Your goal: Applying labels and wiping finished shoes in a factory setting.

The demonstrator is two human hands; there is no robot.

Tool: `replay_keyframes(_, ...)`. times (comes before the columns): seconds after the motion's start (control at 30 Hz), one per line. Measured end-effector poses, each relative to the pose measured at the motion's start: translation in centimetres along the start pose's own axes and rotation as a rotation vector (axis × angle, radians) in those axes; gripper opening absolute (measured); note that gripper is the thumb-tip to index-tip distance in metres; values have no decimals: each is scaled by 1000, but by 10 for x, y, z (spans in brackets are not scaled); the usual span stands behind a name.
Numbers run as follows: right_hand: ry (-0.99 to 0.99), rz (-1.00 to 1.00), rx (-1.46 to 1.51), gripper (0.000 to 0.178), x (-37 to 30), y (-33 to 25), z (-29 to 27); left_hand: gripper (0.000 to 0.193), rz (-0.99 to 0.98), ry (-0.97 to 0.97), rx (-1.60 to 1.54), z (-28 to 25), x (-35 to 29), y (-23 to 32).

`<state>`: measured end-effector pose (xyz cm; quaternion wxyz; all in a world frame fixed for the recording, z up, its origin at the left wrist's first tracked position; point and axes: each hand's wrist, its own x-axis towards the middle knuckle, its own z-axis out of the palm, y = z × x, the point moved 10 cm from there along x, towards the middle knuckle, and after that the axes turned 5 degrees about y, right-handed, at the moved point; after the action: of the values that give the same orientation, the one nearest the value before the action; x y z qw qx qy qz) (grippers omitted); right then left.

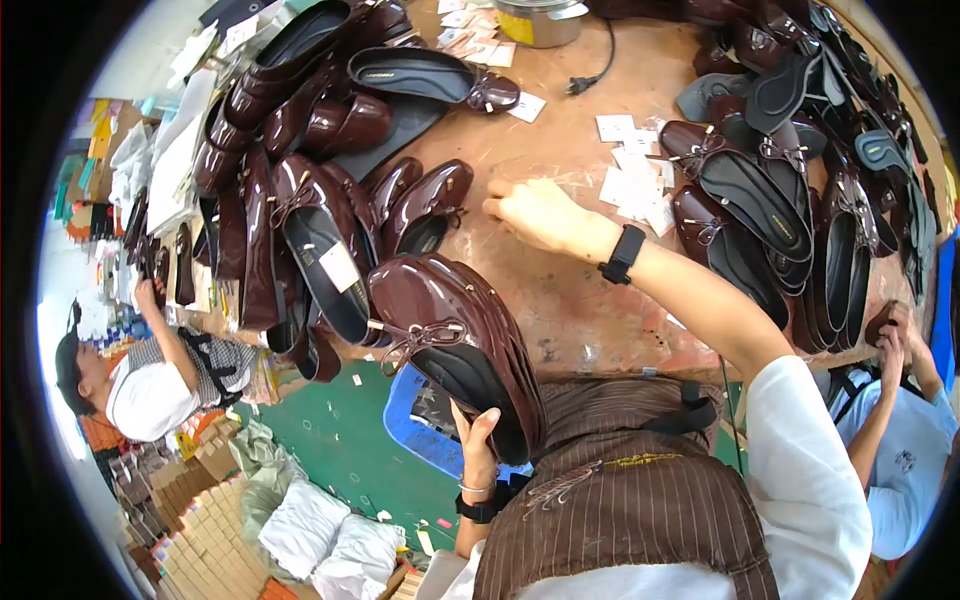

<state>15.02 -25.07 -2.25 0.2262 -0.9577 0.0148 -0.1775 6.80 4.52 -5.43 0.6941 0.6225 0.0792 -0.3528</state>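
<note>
My left hand (478,440) grips a stack of glossy dark-brown flat shoes (440,295) from below, at the heel end. The front shoe has a thin bow and a black insole; several more are nested behind it. Over the table, my right hand (540,212) is closed with its fingers curled in; what they hold, if anything, is hidden. It is nearest the toe of a brown shoe (440,192) in the pile to its left. On its other side lie small white paper tags (635,175).
Piles of matching shoes (320,240) crowd the table's left, and more shoes (750,200) fill the right. Loose insoles (780,95), a metal pot (540,22) and a black plug (580,84) lie farther back. A blue crate (400,420) stands below. Co-workers (150,385) are at both sides.
</note>
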Motion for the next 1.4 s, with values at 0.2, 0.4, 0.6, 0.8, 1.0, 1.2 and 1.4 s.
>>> replay_keyframes(0.2, 14, -75, -99, 14, -16, 1, 27, 89, 31, -72, 28, 14, 5, -6)
replay_keyframes(0.4, 306, 367, 7, 9, -45, 11, -90, 80, 10, -275, -82, 85, 28, -14)
replay_keyframes(0.6, 401, 504, 434, 11, -90, -61, -169, 69, 526, -202, 492, 107, 19, 44)
replay_keyframes(0.8, 300, 323, 165, 15, -93, -129, -113, 45, 806, 60, 629, 95, 13, 106)
replay_keyframes(1.0, 291, 359, -24, 17, -87, -125, -106, 31, 724, 85, 473, 100, 36, 126)
replay_keyframes(1.2, 304, 383, -89, 16, -86, -116, -97, 25, 978, 427, 1143, 107, 10, 136)
replay_keyframes(1.4, 293, 368, -110, 17, -92, -109, -89, 25, 843, 443, 1230, 105, 34, 126)
